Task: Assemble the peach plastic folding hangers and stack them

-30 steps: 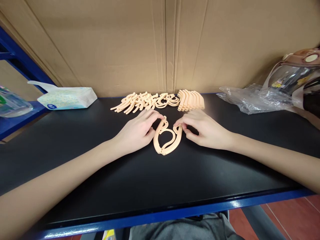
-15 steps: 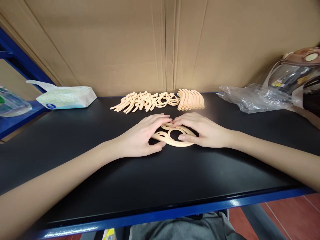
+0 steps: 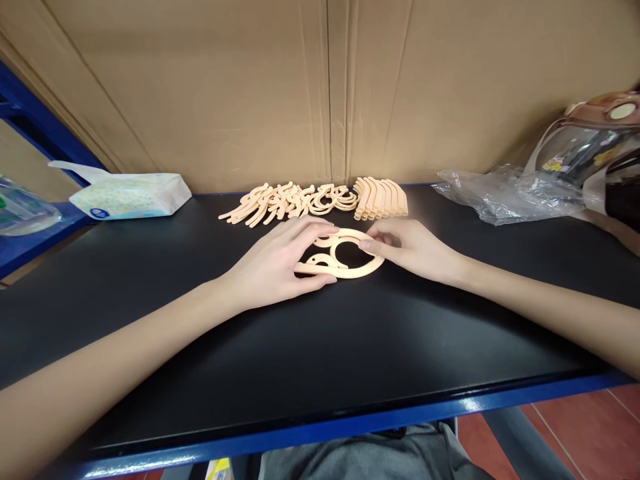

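A flat beige folding clothes hanger (image 3: 356,272), with a ring-shaped opening and curved inner pieces, is over the middle of the black tabletop. My left hand (image 3: 273,263) spans its left end, thumb along the near edge and fingers over the far edge. On the right side, my right hand (image 3: 417,248) pinches the rim between thumb and curled fingers. Parts of the hanger's left end are hidden beneath my left fingers. Behind it lie loose curved beige arms (image 3: 255,203), hook-shaped pieces (image 3: 327,199) and a neat row of wider curved pieces (image 3: 381,198).
A tissue pack (image 3: 133,195) lies at the back left, near a clear bottle (image 3: 25,210). At the back right are a crumpled plastic bag (image 3: 505,197) and a transparent container with a brown lid (image 3: 583,143). Cardboard (image 3: 200,87) stands behind the black table (image 3: 320,360).
The hanger has shifted slightly away from me and left. My right hand has moved from lying over it to pinching its right rim; my left fingers now straddle its left end.
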A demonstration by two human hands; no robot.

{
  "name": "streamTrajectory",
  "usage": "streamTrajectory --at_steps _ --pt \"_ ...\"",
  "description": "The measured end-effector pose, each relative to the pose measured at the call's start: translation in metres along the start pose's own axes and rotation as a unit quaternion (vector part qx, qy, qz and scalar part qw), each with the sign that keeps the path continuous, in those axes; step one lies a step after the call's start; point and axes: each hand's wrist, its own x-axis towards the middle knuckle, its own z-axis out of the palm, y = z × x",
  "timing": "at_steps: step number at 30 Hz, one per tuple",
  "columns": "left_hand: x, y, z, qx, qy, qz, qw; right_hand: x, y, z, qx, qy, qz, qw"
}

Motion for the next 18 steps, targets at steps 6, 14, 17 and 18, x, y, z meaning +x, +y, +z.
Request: streamTrajectory --at_steps 6,14,17,18 --pt "0.0020 -0.0027 -0.0022 0.033 0.004 0.004 0.999 0.0009 -0.0050 -0.0029 0.201 -0.048 0.057 0.977" --pt "0.0022 0.0020 -0.0044 0.040 -0.002 -0.001 0.999 -0.0019 -0.0062 -0.0068 0.263 -0.051 0.090 0.959" --pt "0.0009 0.0027 -0.0057 0.067 0.003 0.006 0.998 -0.0013 -0.0060 -0.0070 0.259 -0.054 0.098 0.959" --pt "0.0006 0.0028 -0.0060 0.077 0.007 0.011 0.997 -0.0011 -0.0064 -0.0071 0.255 -0.054 0.100 0.960"
